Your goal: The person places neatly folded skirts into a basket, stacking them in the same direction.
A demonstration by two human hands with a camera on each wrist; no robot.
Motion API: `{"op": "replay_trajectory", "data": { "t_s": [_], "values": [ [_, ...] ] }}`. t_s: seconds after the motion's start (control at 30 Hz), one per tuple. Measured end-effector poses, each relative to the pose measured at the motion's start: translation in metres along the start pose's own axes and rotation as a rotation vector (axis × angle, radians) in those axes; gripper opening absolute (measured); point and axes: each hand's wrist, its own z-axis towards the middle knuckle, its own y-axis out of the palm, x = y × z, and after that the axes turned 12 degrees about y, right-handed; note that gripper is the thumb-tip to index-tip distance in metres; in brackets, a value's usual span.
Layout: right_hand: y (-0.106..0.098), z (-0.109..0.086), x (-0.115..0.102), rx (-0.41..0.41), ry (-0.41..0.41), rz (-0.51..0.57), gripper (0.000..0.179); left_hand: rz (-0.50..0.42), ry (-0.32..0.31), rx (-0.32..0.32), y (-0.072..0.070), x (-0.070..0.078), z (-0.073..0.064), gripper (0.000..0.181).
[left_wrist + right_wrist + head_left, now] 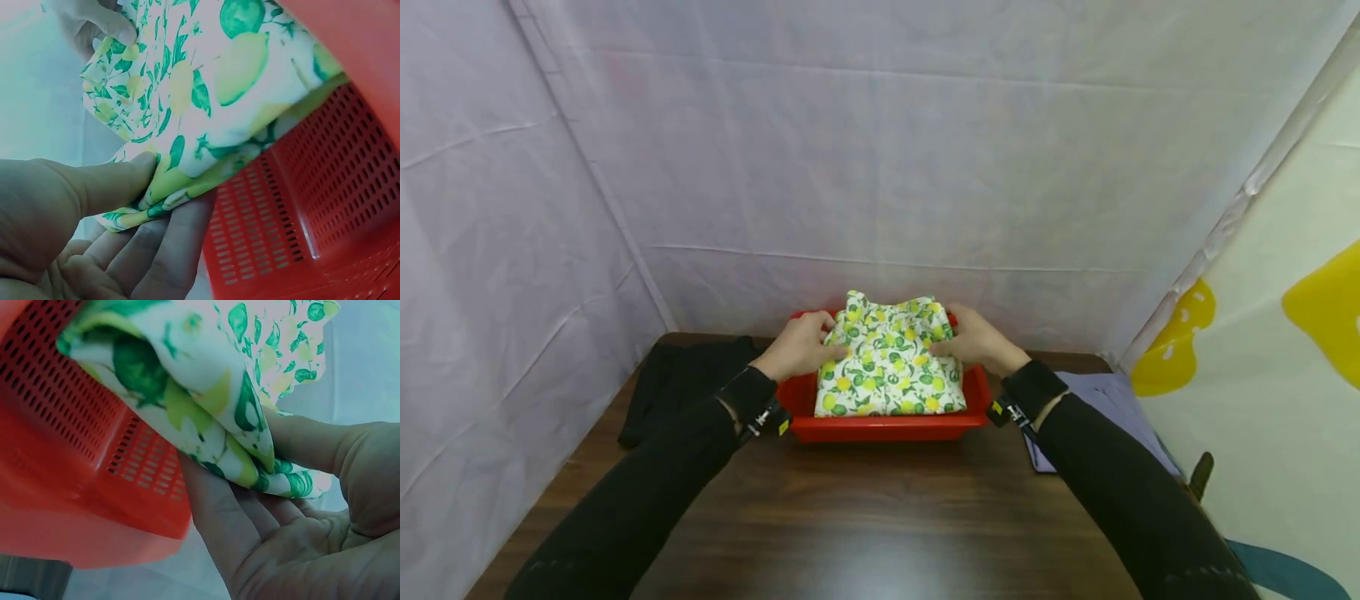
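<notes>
A folded white cloth printed with lemons and green leaves lies over the red perforated basket. At its left edge my left hand pinches the fabric; in the left wrist view the thumb lies on top and the fingers are underneath. My right hand pinches the opposite edge. The right wrist view shows that thumb above the folded layers and the fingers below them. The cloth's far edge rises in a crumpled ridge, and its near edge lies just inside the basket's front rim.
A black folded garment lies on the brown wooden table to the left. Lavender cloth lies on the right, partly behind my right sleeve. White sheeting hangs close behind the basket.
</notes>
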Motion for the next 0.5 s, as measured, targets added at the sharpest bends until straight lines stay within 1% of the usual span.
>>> {"op": "replay_trajectory", "data": {
  "t_s": [0.1,0.2,0.27,0.37,0.43,0.47,0.5],
  "values": [
    [0.003,0.004,-0.001,-0.011,-0.008,-0.025,0.093,-0.008,-0.016,-0.034,0.004,-0.004,0.005,0.045],
    [0.006,0.007,-0.002,-0.024,-0.002,-0.046,0.096,-0.04,-0.057,-0.073,0.007,-0.006,0.007,0.04],
    [0.008,0.009,-0.004,-0.041,0.029,-0.069,0.09,-0.059,-0.094,-0.101,0.008,-0.005,0.007,0.04],
    [0.011,0.013,-0.006,-0.07,0.107,-0.1,0.073,-0.067,-0.135,-0.138,0.01,-0.005,0.009,0.049],
    [0.012,0.015,-0.008,-0.087,0.145,-0.118,0.066,-0.069,-0.145,-0.16,0.011,-0.012,0.014,0.055],
    [0.013,0.016,-0.008,-0.091,0.155,-0.127,0.064,-0.077,-0.153,-0.161,0.014,-0.019,0.018,0.053],
    [0.013,0.016,-0.008,-0.092,0.16,-0.136,0.064,-0.08,-0.148,-0.166,0.017,-0.029,0.024,0.047]
  ]
}}
